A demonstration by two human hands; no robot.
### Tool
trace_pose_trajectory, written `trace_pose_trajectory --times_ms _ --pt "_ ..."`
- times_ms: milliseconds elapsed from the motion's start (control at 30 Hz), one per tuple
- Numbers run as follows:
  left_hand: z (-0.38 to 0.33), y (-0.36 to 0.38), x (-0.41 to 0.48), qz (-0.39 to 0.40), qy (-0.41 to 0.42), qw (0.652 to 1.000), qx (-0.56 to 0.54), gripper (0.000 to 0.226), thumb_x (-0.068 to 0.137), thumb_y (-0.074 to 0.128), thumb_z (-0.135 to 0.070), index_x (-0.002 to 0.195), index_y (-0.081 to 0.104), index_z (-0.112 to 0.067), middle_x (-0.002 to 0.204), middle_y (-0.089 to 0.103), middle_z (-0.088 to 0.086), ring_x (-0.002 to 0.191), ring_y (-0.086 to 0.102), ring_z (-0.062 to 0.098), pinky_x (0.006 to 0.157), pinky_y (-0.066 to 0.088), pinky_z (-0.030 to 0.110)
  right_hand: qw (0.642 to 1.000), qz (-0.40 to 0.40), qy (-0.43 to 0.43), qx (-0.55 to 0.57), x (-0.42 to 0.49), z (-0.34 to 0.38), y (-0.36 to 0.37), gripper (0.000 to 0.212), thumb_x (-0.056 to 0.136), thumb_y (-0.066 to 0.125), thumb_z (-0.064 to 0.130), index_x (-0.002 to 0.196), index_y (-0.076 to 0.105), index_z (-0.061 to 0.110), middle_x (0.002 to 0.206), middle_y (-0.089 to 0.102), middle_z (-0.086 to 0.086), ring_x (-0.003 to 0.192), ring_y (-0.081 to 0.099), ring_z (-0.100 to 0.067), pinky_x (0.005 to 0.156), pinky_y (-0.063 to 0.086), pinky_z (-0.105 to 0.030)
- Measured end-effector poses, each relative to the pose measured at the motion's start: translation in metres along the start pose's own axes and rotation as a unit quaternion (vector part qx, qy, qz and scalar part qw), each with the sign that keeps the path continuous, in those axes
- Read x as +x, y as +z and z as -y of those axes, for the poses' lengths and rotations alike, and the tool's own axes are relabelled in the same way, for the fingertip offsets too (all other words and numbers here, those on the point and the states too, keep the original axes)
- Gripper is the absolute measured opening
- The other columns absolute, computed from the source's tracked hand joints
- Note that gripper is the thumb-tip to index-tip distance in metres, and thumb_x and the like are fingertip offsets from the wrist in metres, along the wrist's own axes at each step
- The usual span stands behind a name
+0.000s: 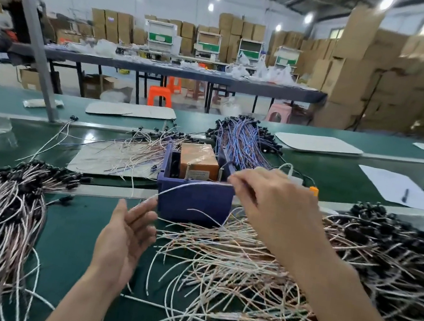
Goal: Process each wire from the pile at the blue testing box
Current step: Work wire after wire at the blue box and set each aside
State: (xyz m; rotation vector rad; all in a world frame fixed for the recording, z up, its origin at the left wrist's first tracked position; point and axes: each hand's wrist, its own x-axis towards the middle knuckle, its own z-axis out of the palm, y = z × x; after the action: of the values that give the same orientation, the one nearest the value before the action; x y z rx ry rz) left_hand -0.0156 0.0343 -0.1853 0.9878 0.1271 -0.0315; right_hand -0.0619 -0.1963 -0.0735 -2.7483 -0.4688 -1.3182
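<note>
Pinching wire point(187, 186) at box point(193, 203) with right hand point(274, 198), left hand point(124, 232) fingers apart.
Looks thin, springy, light; grip near tip.

Two bare arms in shot, and that's all of the person we get: the left forearm point(83, 301) and the right forearm point(336, 299) both run uncovered to the bottom edge, where the picture cuts them off. The left hand point(124, 232) is bare, showing us its palm side, creases across it and long, slim fingers. The right hand point(274, 198) is bare too, seen from the back, broad, knuckles and tendons standing out, its fingertips blurred.
</note>
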Motion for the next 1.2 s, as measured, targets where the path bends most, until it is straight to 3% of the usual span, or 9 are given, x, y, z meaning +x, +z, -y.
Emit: trace_pose_trajectory --times_ms 100,167,267,367,500,700,933,1033,1200 --pt "0.005 0.001 -0.001 -0.013 -0.003 1.0 0.003 0.06 0.106 0.031 -0.051 0.101 0.075 -0.012 0.067 0.064 -0.003 0.053 0.057 0.008 0.059 0.05 0.025 0.999 -0.018 -0.033 -0.039 0.011 -0.052 -0.021 0.029 0.102 0.048 0.04 0.098 0.073 0.026 0.085 0.073 0.011 0.075 0.066 -0.012 0.057 0.037 -0.014" --pt "0.007 0.001 -0.002 -0.029 0.002 1.0 0.003 0.058 0.107 0.03 -0.049 0.101 0.073 -0.012 0.063 0.061 -0.005 0.049 0.054 0.007 0.063 0.044 0.029 0.993 0.108 0.0 -0.042 0.005 -0.085 -0.022 0.038 0.103 0.041 0.044 0.104 0.073 0.024 0.099 0.072 0.008 0.093 0.065 -0.017 0.08 0.049 -0.03" --pt "0.008 -0.001 -0.002 -0.045 0.009 0.999 0.0 0.056 0.107 0.03 -0.048 0.098 0.072 -0.012 0.062 0.059 -0.005 0.048 0.053 0.007 0.063 0.041 0.032 0.942 0.303 0.076 -0.119 -0.024 -0.113 -0.009 0.043 0.104 0.035 0.05 0.118 0.071 0.029 0.13 0.062 0.007 0.121 0.052 -0.018 0.105 0.037 -0.038" --pt "0.008 -0.002 -0.001 -0.053 0.015 0.998 -0.003 0.054 0.108 0.03 -0.047 0.095 0.07 -0.014 0.062 0.059 -0.005 0.049 0.052 0.008 0.062 0.041 0.032 0.962 0.242 0.122 -0.033 -0.05 -0.095 0.009 0.056 0.101 0.026 0.055 0.124 0.069 0.027 0.133 0.063 0.005 0.125 0.052 -0.017 0.109 0.036 -0.038" --pt "0.01 0.0 -0.002 -0.066 0.008 0.998 0.013 0.052 0.108 0.031 -0.047 0.095 0.069 -0.014 0.062 0.059 -0.004 0.05 0.052 0.009 0.06 0.042 0.031 0.976 0.181 0.105 0.052 -0.066 -0.027 0.044 0.04 0.105 0.036 0.044 0.134 0.059 0.028 0.133 0.062 0.008 0.127 0.05 -0.012 0.113 0.033 -0.033" --pt "0.009 -0.001 -0.002 -0.069 0.033 0.996 0.049 0.052 0.108 0.031 -0.044 0.091 0.068 -0.013 0.062 0.059 -0.003 0.049 0.051 0.011 0.051 0.042 0.028 0.955 0.237 0.086 0.155 -0.086 0.066 0.104 0.042 0.106 0.034 0.043 0.146 0.044 0.036 0.144 0.05 0.015 0.135 0.038 -0.005 0.12 0.019 -0.028" --pt "-0.003 -0.006 0.003 -0.143 0.163 0.96 0.179 0.043 0.105 0.04 -0.031 0.082 0.07 -0.013 0.062 0.063 -0.005 0.054 0.054 0.009 0.05 0.046 0.022 0.955 0.191 0.124 0.19 -0.099 0.068 0.125 0.026 0.101 0.049 0.029 0.122 0.063 0.035 0.122 0.06 0.02 0.111 0.036 0.005 0.108 0.034 -0.026" --pt "-0.027 -0.014 0.019 -0.171 0.171 0.895 0.373 0.032 0.101 0.044 -0.024 0.082 0.069 -0.016 0.077 0.07 0.0 0.075 0.063 0.023 0.071 0.051 0.037 0.951 0.202 0.125 0.2 -0.099 0.067 0.126 0.029 0.103 0.043 0.032 0.126 0.06 0.037 0.125 0.057 0.022 0.114 0.037 0.004 0.111 0.03 -0.024" --pt "-0.074 -0.055 0.05 -0.214 0.058 0.601 0.768 0.031 0.1 0.041 -0.02 0.12 0.061 -0.009 0.126 0.063 0.017 0.117 0.058 0.035 0.091 0.045 0.041 0.946 0.205 0.132 0.211 -0.098 0.067 0.124 0.03 0.104 0.043 0.031 0.129 0.06 0.036 0.128 0.057 0.021 0.119 0.042 -0.001 0.112 0.028 -0.024"
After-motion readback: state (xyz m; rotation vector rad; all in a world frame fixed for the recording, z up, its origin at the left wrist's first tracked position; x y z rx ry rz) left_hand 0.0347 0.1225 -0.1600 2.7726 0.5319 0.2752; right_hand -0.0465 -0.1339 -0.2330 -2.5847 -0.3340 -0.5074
